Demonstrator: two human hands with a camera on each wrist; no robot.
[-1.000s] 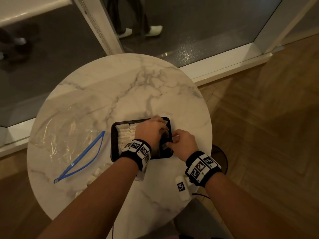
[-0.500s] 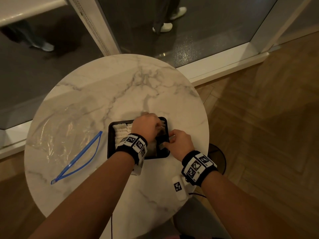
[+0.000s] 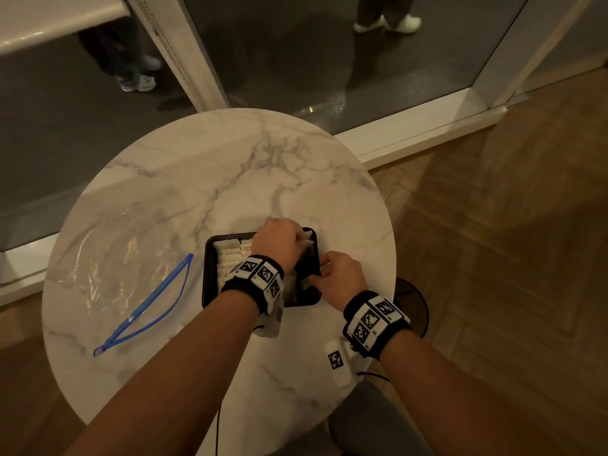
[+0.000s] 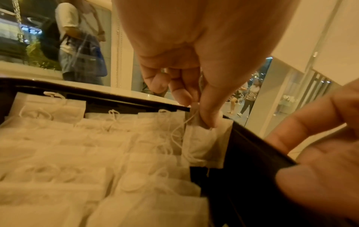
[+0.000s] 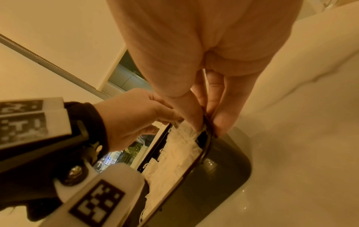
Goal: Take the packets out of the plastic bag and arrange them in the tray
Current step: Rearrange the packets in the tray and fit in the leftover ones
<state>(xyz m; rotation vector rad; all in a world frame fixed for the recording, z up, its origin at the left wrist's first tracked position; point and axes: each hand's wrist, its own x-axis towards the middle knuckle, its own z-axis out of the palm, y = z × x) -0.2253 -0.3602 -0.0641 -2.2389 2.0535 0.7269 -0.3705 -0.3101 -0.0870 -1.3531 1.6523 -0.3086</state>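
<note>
While left hand (image 4: pixel 194 64) pinches packet (image 4: pixel 202 142), right hand (image 5: pixel 204 76) seemingly grips tray (image 4: pixel 250 153) rim

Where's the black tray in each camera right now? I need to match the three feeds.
Head: the black tray sits centre frame on the marble table, largely under both hands.
Left wrist: tray wall runs down the right side, with packets filling the lower left.
Right wrist: tray rim runs diagonally through the lower centre.
Shared landmark: the right hand gripping the tray's right rim.
</note>
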